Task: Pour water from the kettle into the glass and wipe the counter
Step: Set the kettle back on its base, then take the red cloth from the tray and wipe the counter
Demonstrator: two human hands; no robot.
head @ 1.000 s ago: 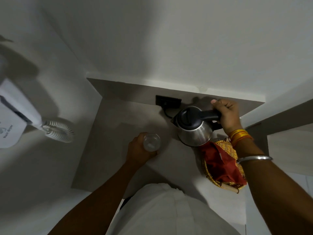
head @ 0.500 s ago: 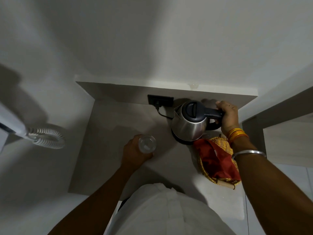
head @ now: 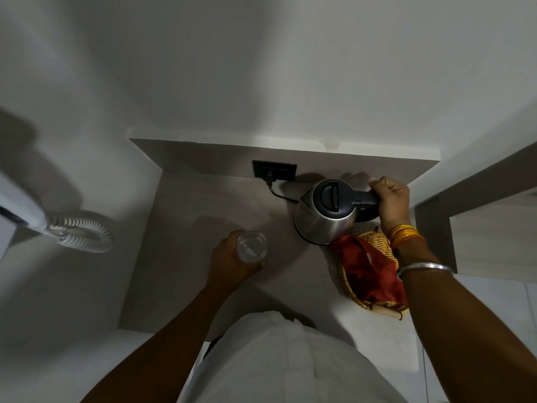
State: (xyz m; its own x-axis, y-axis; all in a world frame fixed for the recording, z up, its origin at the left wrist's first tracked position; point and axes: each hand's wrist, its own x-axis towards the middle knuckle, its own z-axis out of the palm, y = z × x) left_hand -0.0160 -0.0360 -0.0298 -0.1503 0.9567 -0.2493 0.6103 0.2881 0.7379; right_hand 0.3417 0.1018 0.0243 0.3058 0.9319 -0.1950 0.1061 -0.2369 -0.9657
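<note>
A steel kettle [head: 322, 221] with a black lid stands upright at the back right of the beige counter [head: 203, 205], on its dark base. My right hand [head: 390, 200] is closed around the kettle's black handle. A clear glass [head: 251, 246] is held upright in my left hand [head: 231, 261] at the counter's middle, left of the kettle and apart from it. A red cloth [head: 369, 271] lies in a wicker basket [head: 374, 242] just in front of the kettle, under my right wrist.
A black wall socket [head: 274, 169] with the kettle's cord plugged in sits at the counter's back. A wall-mounted hair dryer with a coiled white cord [head: 81, 234] hangs on the left wall. A wall edge [head: 433, 228] bounds the counter on the right.
The kettle has gone from tilted and lifted near the glass back to upright on its base at the back right. My left hand has kept the glass in place.
</note>
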